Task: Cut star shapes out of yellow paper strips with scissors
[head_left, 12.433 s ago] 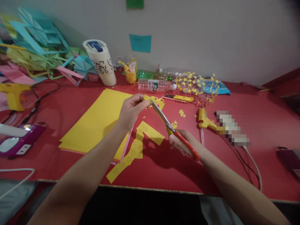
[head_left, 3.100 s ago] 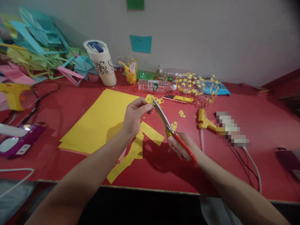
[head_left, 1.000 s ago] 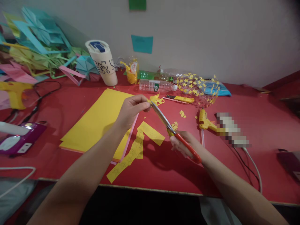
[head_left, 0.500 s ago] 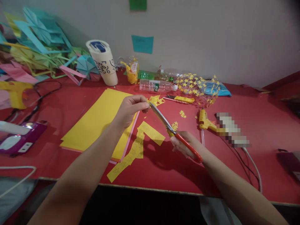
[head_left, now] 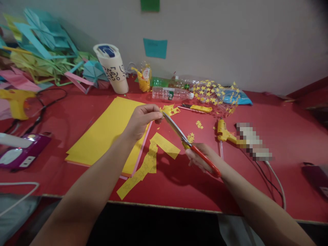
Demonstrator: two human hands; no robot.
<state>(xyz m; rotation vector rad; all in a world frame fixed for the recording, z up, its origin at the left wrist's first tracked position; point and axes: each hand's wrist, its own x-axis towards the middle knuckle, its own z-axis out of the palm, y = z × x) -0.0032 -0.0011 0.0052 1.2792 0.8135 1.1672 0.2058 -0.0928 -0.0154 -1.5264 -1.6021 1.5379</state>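
My right hand point(head_left: 201, 155) is wrapped round the red handles of a pair of scissors point(head_left: 176, 129), its blades pointing up and left. The blade tips meet the fingertips of my left hand point(head_left: 145, 119), which pinches a small bit of yellow paper point(head_left: 162, 111), mostly hidden by the fingers. Under my left wrist lies a stack of yellow sheets point(head_left: 102, 133) with pink edges showing below. Between my hands on the table are yellow paper strips point(head_left: 150, 159) with pencilled stars, small cut stars point(head_left: 190, 137) and a strip with star-shaped holes point(head_left: 174, 111).
A utility knife point(head_left: 202, 108), plastic bottles point(head_left: 169, 93), a star-covered clear bottle point(head_left: 215, 94) and a tumbler point(head_left: 112, 70) stand or lie toward the wall. A yellow glue gun point(head_left: 224, 131) with its cable is at right, another glue gun point(head_left: 17, 102) at left. Folded paper shapes point(head_left: 48, 48) fill the back left.
Almost nothing differs. Both hands and the scissors keep their places at the small yellow paper, and the whole view has shifted very slightly.
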